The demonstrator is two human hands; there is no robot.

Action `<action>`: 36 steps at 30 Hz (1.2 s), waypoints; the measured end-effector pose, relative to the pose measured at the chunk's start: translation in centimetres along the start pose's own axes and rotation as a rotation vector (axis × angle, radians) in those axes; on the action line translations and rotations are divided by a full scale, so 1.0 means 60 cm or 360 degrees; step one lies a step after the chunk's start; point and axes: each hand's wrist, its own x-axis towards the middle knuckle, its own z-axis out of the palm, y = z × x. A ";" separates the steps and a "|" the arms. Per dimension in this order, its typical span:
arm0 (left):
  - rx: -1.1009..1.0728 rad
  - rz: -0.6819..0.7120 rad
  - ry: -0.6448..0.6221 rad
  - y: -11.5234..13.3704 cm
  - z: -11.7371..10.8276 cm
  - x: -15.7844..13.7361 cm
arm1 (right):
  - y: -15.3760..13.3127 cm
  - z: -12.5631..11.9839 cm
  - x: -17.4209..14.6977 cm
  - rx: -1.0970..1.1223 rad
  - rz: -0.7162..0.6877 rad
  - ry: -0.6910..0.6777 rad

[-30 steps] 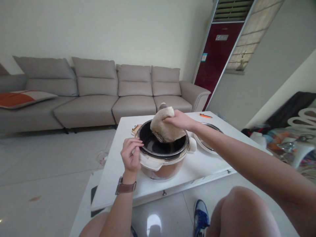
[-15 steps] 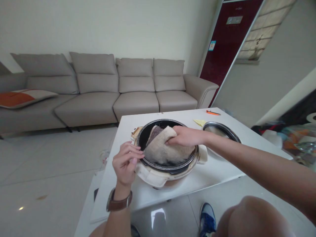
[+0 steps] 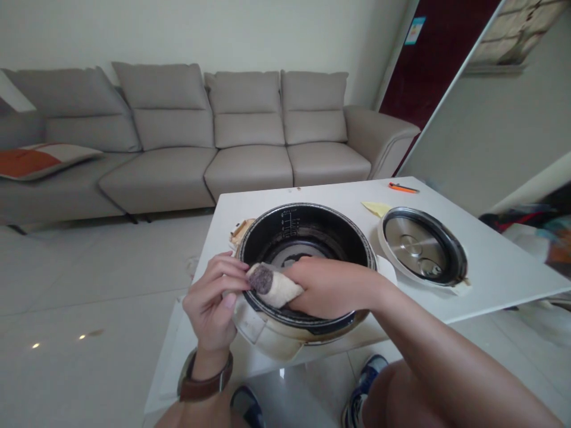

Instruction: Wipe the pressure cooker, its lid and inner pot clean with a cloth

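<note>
A rice cooker with a discoloured white body stands on the white table, its dark inner pot seated inside and marked with level lines. My right hand reaches into the pot, closed around a bunched beige and grey cloth. The cloth lies against the pot's near left wall. At the left rim is my left hand, fingers curled over the edge beside the cloth and thumb on the outer side. A brown-strapped watch is on that wrist.
To the right of the cooker lies a round lid, metal side up. Behind it are a yellow cloth and an orange pen-like object. A grey sofa stands beyond the white table.
The cloth, spread wide across the pot before, is now bunched toward the left wall. My right hand has gone lower into the pot, and the view has tilted down and closer.
</note>
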 end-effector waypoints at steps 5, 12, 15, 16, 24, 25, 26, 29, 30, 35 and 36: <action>-0.0004 0.0014 0.0013 0.000 0.004 0.002 | 0.023 -0.035 -0.021 0.0345 -0.0086 -0.0203; -0.0006 0.0002 0.0048 0.001 0.004 -0.001 | 0.028 -0.070 -0.061 0.0204 0.0150 0.0793; -0.0027 -0.0010 0.0022 -0.002 0.003 -0.003 | 0.015 -0.062 -0.049 -0.0030 0.0239 0.1084; -0.0040 -0.0015 0.0020 -0.003 0.003 -0.003 | 0.011 -0.057 -0.042 -0.0111 0.0262 0.1093; -0.0075 -0.0038 0.0039 -0.007 0.005 0.001 | -0.001 -0.009 0.004 -0.0236 -0.0035 0.0210; -0.0078 -0.0051 0.0042 -0.007 0.006 0.001 | 0.000 -0.009 0.002 -0.0182 -0.0115 0.0107; -0.0081 -0.0062 0.0043 -0.007 0.007 0.000 | 0.002 -0.013 -0.003 -0.0119 -0.0176 0.0026; -0.0076 -0.0051 0.0066 -0.007 0.009 -0.002 | 0.009 -0.033 -0.031 0.0098 -0.0230 -0.0079; -0.0069 -0.0037 0.0084 -0.007 0.010 -0.002 | 0.011 -0.041 -0.042 0.0149 -0.0212 -0.0053; -0.0071 0.0005 0.0126 -0.005 0.013 0.000 | 0.004 -0.059 -0.077 -0.0052 0.0142 0.0538; -0.0082 0.0006 0.0120 -0.004 0.013 0.001 | -0.001 -0.056 -0.076 -0.0135 0.0237 0.0638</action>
